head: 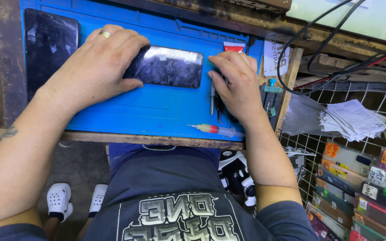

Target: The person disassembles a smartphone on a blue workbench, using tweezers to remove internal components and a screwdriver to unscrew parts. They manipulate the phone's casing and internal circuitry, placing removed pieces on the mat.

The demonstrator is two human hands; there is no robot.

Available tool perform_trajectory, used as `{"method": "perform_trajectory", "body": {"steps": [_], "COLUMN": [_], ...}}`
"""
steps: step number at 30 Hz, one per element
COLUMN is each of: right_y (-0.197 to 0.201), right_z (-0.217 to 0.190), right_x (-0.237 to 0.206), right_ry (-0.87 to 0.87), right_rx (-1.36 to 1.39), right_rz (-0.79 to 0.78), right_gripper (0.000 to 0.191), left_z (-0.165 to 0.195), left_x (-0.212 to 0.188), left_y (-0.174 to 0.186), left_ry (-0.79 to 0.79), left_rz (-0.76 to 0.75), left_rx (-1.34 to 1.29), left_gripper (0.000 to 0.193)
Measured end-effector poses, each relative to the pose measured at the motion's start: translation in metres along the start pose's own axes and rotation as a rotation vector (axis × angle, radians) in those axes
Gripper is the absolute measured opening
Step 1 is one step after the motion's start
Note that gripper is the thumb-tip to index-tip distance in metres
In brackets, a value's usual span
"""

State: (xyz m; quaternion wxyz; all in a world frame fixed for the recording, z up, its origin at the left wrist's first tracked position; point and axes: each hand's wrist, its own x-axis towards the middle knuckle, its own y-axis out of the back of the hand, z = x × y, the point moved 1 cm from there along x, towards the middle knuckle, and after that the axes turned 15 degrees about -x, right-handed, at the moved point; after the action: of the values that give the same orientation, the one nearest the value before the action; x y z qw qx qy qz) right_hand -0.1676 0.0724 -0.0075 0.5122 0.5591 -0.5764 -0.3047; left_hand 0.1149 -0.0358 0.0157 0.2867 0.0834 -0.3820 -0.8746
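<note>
A dark phone (168, 67) is laid flat on a blue mat (157, 109) on the table (157, 140). Its left end is grasped by the left hand (97, 62), on which a gold ring (105, 34) is worn. The right hand (235, 82) is held loose, its fingertips set down at the phone's right end, and nothing is gripped by it. Tweezers (212, 99) are partly covered by this hand, and a syringe (213, 129) is seen near the mat's front edge. A second dark phone (50, 44) is laid at the far left.

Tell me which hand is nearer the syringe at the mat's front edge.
Right. The right hand rests just above the syringe, its wrist over the syringe's end; the left hand is far across the mat, holding the phone.
</note>
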Motion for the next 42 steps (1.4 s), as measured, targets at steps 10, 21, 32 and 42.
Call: {"method": "perform_trajectory", "body": {"steps": [10,21,32,42], "right_y": [0.0,-0.001,0.009,0.004], "right_z": [-0.001,-0.002,0.001,0.002], "right_x": [-0.001,0.0,-0.002,-0.002], "right_ry": [0.01,0.003,0.135,0.142], "right_rx": [0.005,0.126,-0.004,-0.035], "right_rz": [0.013,0.041,0.021,-0.048], "right_gripper": [0.029,0.023,0.022,0.02], "left_z": [0.008,0.013,0.017,-0.003], "left_x": [-0.004,-0.005,-0.017,-0.004], "left_y": [-0.003,-0.01,-0.002,-0.01], "left_ry": [-0.1,-0.14,-0.14,-0.039], "left_rz": [0.062,0.145,0.128,0.091], "left_rx": [0.092,0.147,0.142,0.07], "left_gripper": [0.075,0.058,0.019,0.072]}}
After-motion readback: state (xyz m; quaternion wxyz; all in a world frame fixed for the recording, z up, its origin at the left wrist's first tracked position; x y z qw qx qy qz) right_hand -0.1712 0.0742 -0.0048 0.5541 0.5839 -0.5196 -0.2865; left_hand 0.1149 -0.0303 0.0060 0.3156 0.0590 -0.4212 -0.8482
